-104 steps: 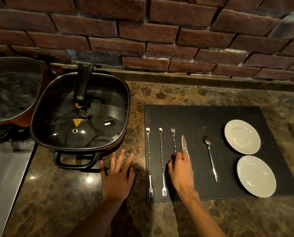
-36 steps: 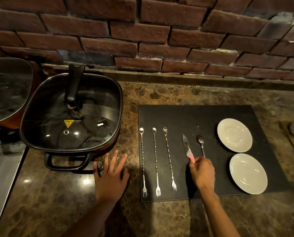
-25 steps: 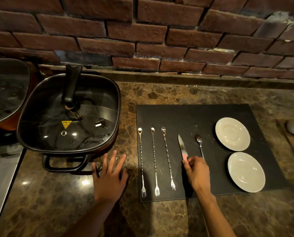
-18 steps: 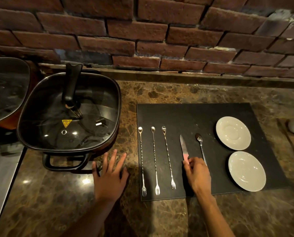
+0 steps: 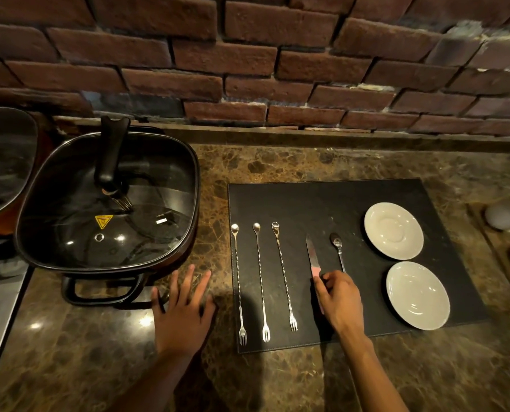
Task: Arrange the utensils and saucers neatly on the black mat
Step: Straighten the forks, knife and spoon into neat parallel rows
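Observation:
A black mat (image 5: 322, 203) lies on the marble counter. Three long twisted fork-spoons (image 5: 261, 281) lie side by side on its left part. To their right are a pink-handled knife (image 5: 311, 252) and a small teaspoon (image 5: 337, 245). Two white saucers stand at the mat's right, one behind (image 5: 393, 230) and one in front (image 5: 417, 294). My right hand (image 5: 340, 298) rests over the knife handle and the teaspoon's handle, fingers curled on the knife handle. My left hand (image 5: 182, 313) lies flat on the counter, left of the mat, fingers spread.
A square black electric pan with a glass lid (image 5: 108, 203) stands at the left, close to my left hand. A second pan (image 5: 1, 162) is at the far left edge. White cups (image 5: 509, 212) sit on a tray at the right. A brick wall runs behind.
My right hand has shifted from the third fork-spoon to the knife, sliding the knife right and straightening it beside the teaspoon. My left hand has stayed flat on the counter.

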{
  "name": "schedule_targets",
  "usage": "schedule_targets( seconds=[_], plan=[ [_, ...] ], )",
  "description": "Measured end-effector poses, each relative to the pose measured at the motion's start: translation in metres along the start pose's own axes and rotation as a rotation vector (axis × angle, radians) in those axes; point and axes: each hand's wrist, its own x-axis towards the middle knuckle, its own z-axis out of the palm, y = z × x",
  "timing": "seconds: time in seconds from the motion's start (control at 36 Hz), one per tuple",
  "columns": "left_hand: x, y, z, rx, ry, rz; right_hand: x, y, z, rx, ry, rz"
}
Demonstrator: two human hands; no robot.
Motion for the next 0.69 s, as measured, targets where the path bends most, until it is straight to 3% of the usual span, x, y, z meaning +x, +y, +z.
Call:
schedule_targets(
  seconds=[0.36,0.69],
  plan=[
    [-0.001,0.003,-0.008,0.000,-0.007,0.003,0.026,0.025,-0.021,-0.094,0.013,0.073],
    [0.000,0.001,-0.006,0.007,-0.017,0.013,0.048,0.031,-0.031,-0.220,-0.048,-0.065]
  ],
)
